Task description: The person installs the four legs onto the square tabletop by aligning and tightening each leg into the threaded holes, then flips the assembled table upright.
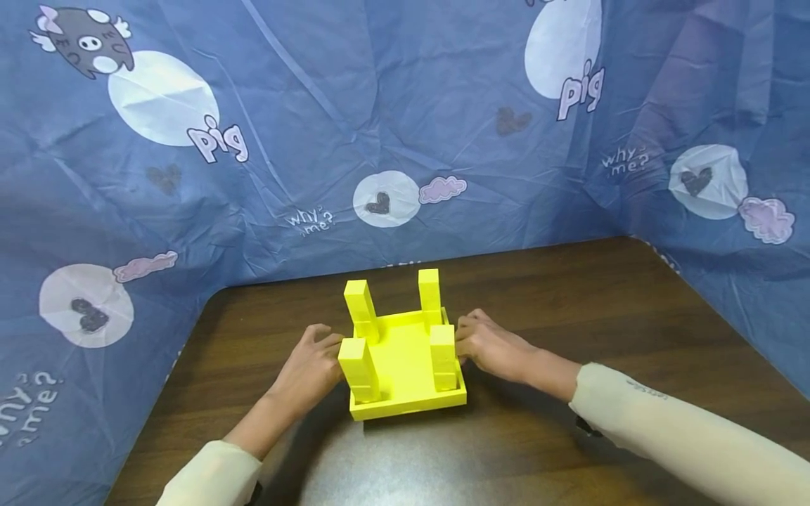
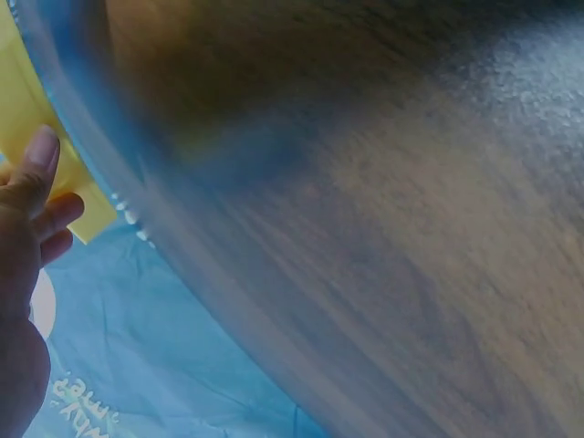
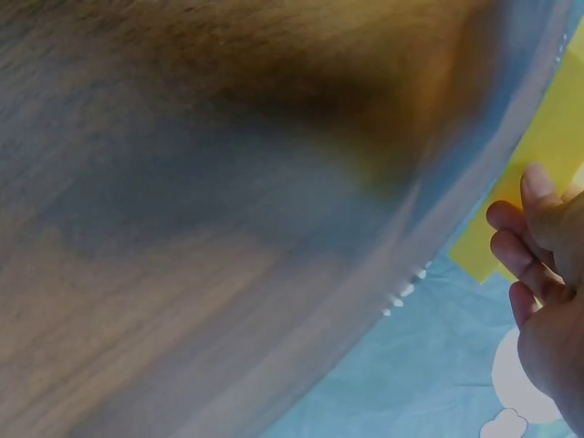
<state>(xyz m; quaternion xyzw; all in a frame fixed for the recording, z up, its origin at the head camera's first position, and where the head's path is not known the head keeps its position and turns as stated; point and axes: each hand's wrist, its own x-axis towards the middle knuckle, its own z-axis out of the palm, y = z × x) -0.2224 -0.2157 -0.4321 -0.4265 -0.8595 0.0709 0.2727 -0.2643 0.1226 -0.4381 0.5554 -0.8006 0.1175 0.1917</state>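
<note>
A bright yellow, shallow-rimmed square piece (image 1: 408, 358) with a block-like post in each corner, like a small upturned table, is over the middle of the table. My left hand (image 1: 311, 369) grips its left side. In the left wrist view, the thumb (image 2: 41, 151) presses its yellow side wall (image 2: 96, 212) and the fingers curl beneath. On the opposite side, my right hand (image 1: 493, 346) holds the right wall. The right wrist view shows that thumb (image 3: 538, 182) on the yellow wall (image 3: 474, 255), with bent fingers below it. Posts partly hide the fingertips in the head view.
The dark brown wooden table (image 1: 569, 302) has rounded corners at the back. A blue printed cloth (image 1: 380, 105) hangs behind and along both sides. Glare lies on the table's near part.
</note>
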